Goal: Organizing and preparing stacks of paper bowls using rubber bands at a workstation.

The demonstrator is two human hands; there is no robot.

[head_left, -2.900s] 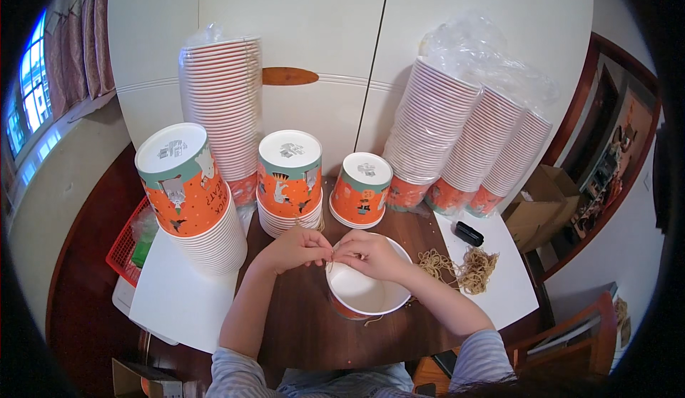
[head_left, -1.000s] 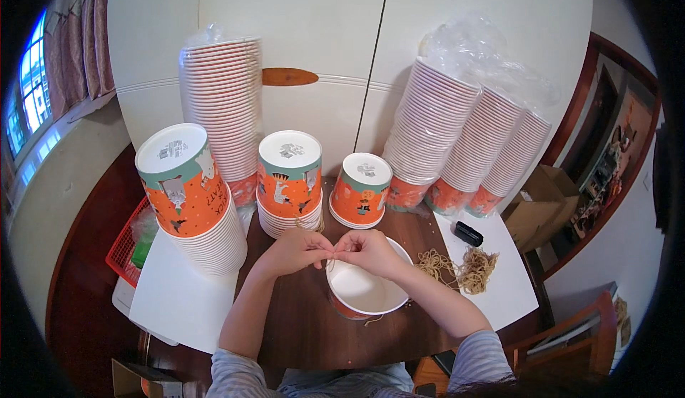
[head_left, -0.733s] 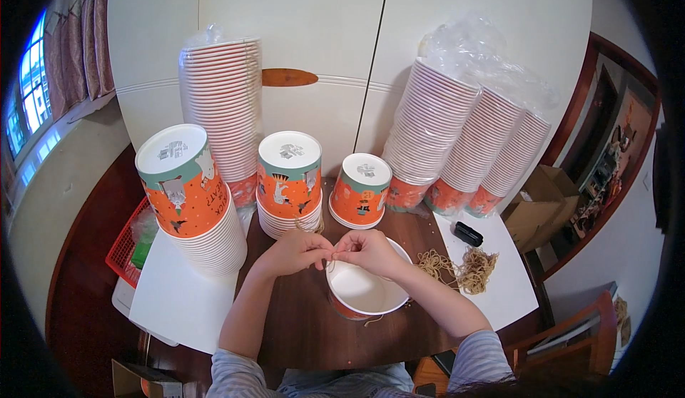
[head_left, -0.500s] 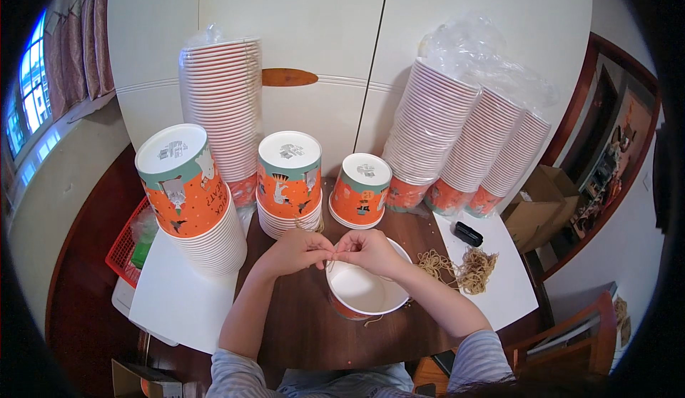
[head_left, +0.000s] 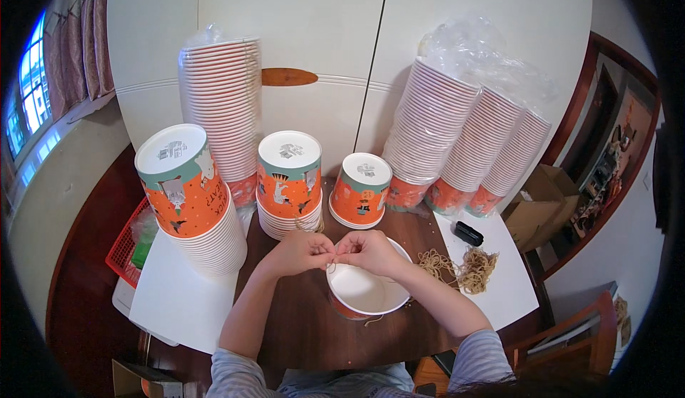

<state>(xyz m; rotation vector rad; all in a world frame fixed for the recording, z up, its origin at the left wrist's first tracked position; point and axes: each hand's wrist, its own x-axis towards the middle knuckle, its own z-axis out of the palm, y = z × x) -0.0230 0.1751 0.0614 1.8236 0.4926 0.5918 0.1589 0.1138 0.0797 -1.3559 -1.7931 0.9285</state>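
Hands meet over the far rim of an open white paper bowl with an orange outside [head_left: 367,292], which stands on the dark wooden desk [head_left: 300,327] right under the wrists. The left hand [head_left: 303,252] and the right hand [head_left: 371,249] are both closed to a pinch, fingertips touching, on a thin tan string [head_left: 332,264] at the rim; how it is fixed to the bowl cannot be made out. A loose end hangs at the bowl's near side. To the right of the right hand lies a pile of tan strings [head_left: 460,268], still plentiful. Beyond the hands stand short stacks of upturned orange printed bowls [head_left: 289,184], and behind them tall plastic-wrapped stacks [head_left: 464,141], so by the look of it much work remains.
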